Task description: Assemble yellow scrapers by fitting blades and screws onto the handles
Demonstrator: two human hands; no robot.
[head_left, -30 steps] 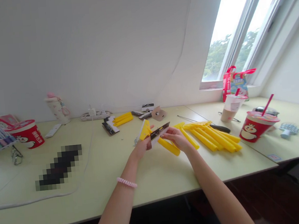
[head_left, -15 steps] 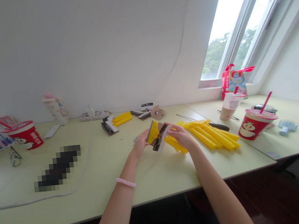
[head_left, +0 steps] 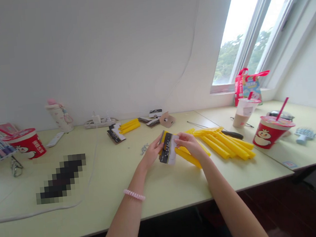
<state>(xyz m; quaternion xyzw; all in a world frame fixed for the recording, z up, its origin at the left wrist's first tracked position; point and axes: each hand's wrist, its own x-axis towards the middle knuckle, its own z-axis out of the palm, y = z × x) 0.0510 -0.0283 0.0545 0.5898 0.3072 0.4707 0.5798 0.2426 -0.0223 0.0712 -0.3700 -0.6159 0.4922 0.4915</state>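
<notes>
Yellow scraper (head_left: 189, 158), held above the surface (head_left: 160, 196), left of the yellow pile (head_left: 227, 143) and right of the metal bits (head_left: 144, 148). A printed card (head_left: 167, 149) covers most of its head; its far side is hidden. The left hand's (head_left: 151, 152) grip closes on the head end; the right hand's (head_left: 190, 144) pinches the card's right edge. Good handling probably means bracing the head with the left and drawing the card square, without creasing.
</notes>
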